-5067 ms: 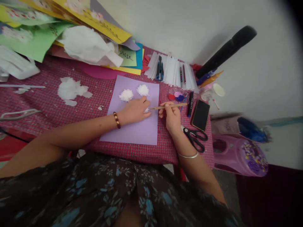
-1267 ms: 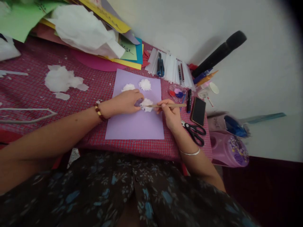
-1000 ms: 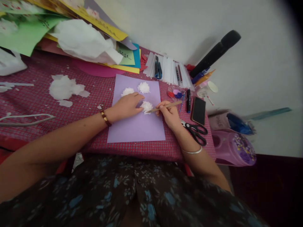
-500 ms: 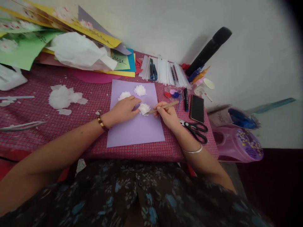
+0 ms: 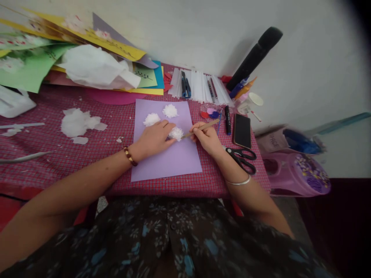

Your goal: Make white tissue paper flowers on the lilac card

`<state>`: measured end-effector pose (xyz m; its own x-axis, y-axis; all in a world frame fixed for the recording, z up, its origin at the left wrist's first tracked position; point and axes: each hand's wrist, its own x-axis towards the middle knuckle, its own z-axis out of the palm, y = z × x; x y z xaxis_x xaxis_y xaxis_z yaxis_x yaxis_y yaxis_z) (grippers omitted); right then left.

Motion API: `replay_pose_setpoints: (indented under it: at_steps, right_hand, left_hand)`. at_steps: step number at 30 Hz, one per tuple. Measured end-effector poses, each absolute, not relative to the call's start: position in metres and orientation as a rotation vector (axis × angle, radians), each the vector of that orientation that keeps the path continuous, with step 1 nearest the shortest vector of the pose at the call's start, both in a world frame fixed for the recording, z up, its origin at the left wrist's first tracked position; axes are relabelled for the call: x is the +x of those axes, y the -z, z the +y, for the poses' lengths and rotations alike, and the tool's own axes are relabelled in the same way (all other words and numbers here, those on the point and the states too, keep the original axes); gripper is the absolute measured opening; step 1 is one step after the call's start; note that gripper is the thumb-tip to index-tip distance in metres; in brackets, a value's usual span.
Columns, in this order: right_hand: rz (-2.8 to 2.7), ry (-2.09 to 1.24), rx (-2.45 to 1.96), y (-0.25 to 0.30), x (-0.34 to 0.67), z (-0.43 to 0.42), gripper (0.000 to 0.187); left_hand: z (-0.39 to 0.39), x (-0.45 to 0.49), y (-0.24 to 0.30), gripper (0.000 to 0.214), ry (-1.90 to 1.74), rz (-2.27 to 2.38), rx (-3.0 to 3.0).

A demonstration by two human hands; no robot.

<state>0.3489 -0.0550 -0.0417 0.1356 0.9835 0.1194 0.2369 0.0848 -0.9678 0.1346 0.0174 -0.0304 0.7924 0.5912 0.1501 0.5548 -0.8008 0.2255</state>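
A purple sheet of paper (image 5: 165, 162) lies on the table with three fluffy white paper puffs on it. My left hand (image 5: 155, 139) rests on the sheet, fingers apart, its thumb and fingertips around the left side of the nearest puff (image 5: 176, 133). Held between the fingers of my right hand (image 5: 204, 137) is a flat wooden stick (image 5: 211, 123), its tip at that puff's right edge. The second puff (image 5: 151, 119) sits just above my left knuckles, and the third puff (image 5: 170, 111) lies near the top edge.
Black-handled scissors (image 5: 242, 158), a phone (image 5: 242, 131) and a black marker (image 5: 227, 120) lie right of the sheet. Behind are white strips (image 5: 198, 87) with a blue cutter (image 5: 186, 87). Torn white tissue (image 5: 77, 122) lies left, below stacked coloured cards (image 5: 116, 46).
The stick's tip has shifted slightly right, to the puff's edge. My left fingers have moved a little right and further over the puff's left side. The camera view has also shifted slightly.
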Motion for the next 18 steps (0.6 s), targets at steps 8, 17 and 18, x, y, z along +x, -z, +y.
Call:
replay_pose_setpoints:
  at_steps: [8, 17, 18]
  right_hand:
    - [-1.489, -0.601, -1.344, 0.043, 0.351, -0.06, 0.016]
    - [-1.742, -0.424, -1.371, 0.04, 0.344, -0.063, 0.019]
    - [-1.767, -0.45, -1.359, 0.041, 0.343, -0.063, 0.018]
  left_hand:
    - [0.014, 0.134, 0.033, 0.046, -0.357, 0.8, 2.809]
    - [0.016, 0.134, 0.034, 0.049, -0.396, 0.78, 2.724]
    - [0.017, 0.135, 0.035, 0.05, -0.4, 0.791, 2.713]
